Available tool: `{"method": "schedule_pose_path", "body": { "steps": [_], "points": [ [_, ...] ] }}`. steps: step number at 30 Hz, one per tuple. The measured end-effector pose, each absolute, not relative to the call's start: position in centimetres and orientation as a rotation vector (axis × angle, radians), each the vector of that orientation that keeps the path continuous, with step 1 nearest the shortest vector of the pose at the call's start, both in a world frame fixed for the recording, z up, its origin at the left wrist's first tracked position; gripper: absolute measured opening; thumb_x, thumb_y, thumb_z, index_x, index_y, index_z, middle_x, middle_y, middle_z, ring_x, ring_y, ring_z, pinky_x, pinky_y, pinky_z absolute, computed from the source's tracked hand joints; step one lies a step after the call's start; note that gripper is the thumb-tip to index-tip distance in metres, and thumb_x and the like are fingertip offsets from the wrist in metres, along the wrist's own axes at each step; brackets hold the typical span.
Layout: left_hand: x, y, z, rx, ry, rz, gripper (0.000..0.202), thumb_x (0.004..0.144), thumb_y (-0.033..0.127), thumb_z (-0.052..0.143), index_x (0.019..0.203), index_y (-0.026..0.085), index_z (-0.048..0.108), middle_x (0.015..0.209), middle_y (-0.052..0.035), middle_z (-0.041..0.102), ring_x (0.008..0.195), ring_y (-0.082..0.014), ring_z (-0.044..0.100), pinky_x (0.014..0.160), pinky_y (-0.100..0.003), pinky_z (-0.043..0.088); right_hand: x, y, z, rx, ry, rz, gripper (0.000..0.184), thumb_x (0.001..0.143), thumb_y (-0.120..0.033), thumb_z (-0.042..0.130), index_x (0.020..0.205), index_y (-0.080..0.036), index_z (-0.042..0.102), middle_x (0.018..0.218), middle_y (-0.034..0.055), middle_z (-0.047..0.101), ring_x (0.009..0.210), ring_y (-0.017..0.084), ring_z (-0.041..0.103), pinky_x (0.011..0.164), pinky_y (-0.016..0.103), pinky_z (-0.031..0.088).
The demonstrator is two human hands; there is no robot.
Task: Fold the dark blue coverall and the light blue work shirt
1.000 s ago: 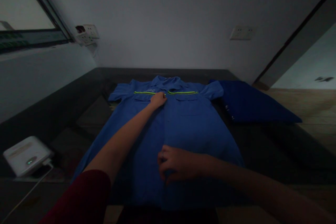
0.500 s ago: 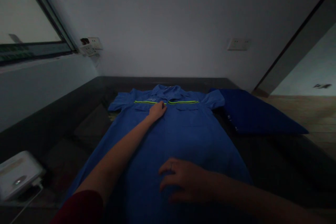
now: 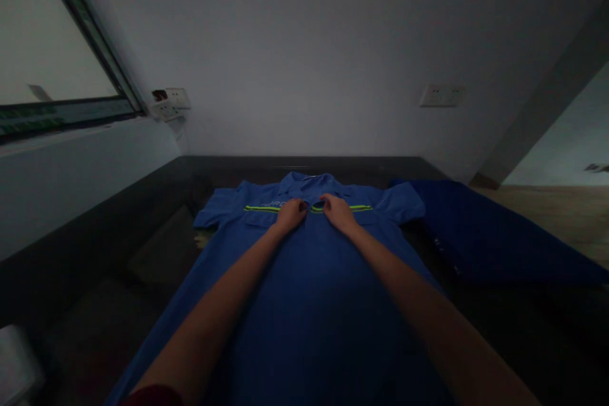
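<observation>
dark blue item [image 3: 495, 235] beside shirt [image 3: 314, 285]

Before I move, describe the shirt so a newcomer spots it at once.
Below the pale wall is a dark surface. The shirt lies spread on it, collar toward the wall, left hand and right hand at its chest. Short sleeves and yellow-green chest stripes set it apart from the darker blue item at right.

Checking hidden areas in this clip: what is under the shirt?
The shirt covers part of the dark table. A small pale item, too dim to identify, peeks out by the sleeve at picture left. Anything else beneath is hidden by cloth.
</observation>
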State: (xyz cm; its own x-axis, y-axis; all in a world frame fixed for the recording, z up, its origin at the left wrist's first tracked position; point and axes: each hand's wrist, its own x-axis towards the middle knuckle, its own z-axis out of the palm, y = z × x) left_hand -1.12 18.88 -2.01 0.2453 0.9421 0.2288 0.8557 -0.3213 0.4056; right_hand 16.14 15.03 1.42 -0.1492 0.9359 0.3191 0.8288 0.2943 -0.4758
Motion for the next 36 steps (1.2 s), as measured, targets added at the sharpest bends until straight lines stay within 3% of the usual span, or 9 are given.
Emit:
{"method": "schedule_pose_path", "body": {
  "steps": [3, 11, 19, 36],
  "points": [
    [-1.2, 19.4, -2.4, 2.299, 1.686, 0.634, 0.018, 0.08, 0.019, 0.061, 0.096, 0.015, 0.068, 0.096, -0.0079, 0.069, 0.088, -0.0184, 0.064, 0.078, -0.025, 0.046, 16.0, 17.5, -0.2, -1.599, -1.989, 0.212, 0.045, 0.076, -0.003, 0.056, 0.117, -0.02, 0.063, 0.094, 0.0077, 0.07, 0.086, 0.022, 0.063, 0.075, 0.029, 0.043],
    [-1.2, 20.2, -2.7, 2.203, 1.672, 0.61, 0.018, 0.077, 0.012, 0.059, 0.092, 0.015, 0.067, 0.09, -0.0067, 0.07, 0.083, -0.0175, 0.064, 0.072, -0.023, 0.045, 15.0, 20.3, -1.8, -1.546, -2.047, 0.238, 0.014, 0.079, -0.019, 0.065, 0.091, -0.023, 0.071, 0.084, 0.0031, 0.069, 0.08, 0.018, 0.061, 0.07, 0.026, 0.041],
    [-1.4, 20.4, -2.1, 2.164, 1.62, 0.679, 0.01, 0.077, 0.017, 0.061, 0.085, 0.016, 0.068, 0.081, -0.0044, 0.069, 0.075, -0.0166, 0.063, 0.067, -0.023, 0.044, 15.6, 20.9, -1.7, -1.461, -2.032, 0.252, 0.01, 0.075, -0.015, 0.066, 0.084, -0.019, 0.069, 0.079, 0.0018, 0.065, 0.074, 0.016, 0.057, 0.068, 0.025, 0.039],
    [-1.5, 20.2, -2.2, 2.224, 1.577, 0.743, 0.009, 0.081, 0.018, 0.06, 0.088, 0.015, 0.065, 0.08, -0.0043, 0.068, 0.073, -0.0164, 0.062, 0.065, -0.023, 0.043, 15.3, 20.7, -3.2, -1.334, -1.945, 0.357, 0.016, 0.075, -0.009, 0.061, 0.087, -0.018, 0.067, 0.075, 0.0, 0.06, 0.071, 0.014, 0.054, 0.069, 0.025, 0.04]
  ]
}}
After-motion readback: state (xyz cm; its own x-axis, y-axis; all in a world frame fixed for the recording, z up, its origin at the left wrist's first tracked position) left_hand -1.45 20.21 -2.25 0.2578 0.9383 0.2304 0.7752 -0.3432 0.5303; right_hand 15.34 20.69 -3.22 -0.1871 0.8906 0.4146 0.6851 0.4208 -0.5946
